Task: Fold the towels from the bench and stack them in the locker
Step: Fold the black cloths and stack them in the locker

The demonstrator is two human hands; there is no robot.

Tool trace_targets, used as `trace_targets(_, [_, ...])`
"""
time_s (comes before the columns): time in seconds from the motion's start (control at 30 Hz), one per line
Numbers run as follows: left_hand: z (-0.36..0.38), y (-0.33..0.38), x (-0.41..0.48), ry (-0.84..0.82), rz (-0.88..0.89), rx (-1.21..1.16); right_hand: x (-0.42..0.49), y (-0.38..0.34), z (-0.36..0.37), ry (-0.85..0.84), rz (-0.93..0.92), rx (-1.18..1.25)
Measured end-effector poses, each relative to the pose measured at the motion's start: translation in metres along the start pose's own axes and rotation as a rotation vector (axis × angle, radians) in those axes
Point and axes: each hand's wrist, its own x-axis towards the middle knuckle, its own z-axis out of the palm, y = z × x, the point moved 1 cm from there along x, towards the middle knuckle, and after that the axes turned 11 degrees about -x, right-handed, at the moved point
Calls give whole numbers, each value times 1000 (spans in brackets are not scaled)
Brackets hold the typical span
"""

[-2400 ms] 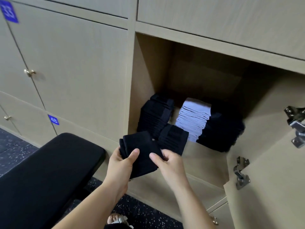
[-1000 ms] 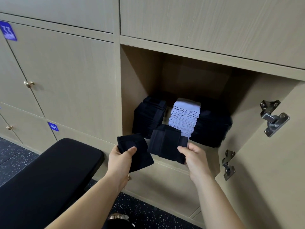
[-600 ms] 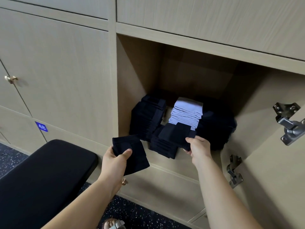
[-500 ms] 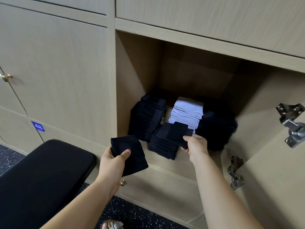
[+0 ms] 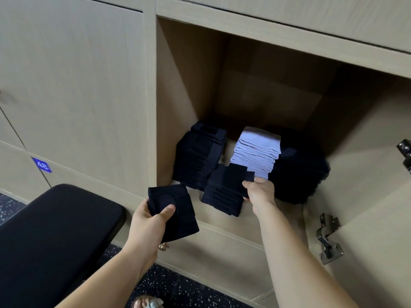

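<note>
A: Blue label reads 48, at the lower corner of a closed pale-wood door.
B: Noted. Lower hinge; upper hinge at right edge; brass knob, partly hidden; dark speckled floor.

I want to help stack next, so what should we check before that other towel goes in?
1. Locker open: ok.
2. Left hand grips a folded dark towel: ok.
3. Top towel lying free on the front stack: not ok, the right hand pinches its edge.
4. Room above the front stack: ok.
5. More towels on the bench: cannot tell, only part shows.
</note>
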Motion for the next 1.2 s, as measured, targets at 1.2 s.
trace_targets(1.2, [26, 10, -46, 2, -83, -255, -166, 8, 11, -492, -79, 91])
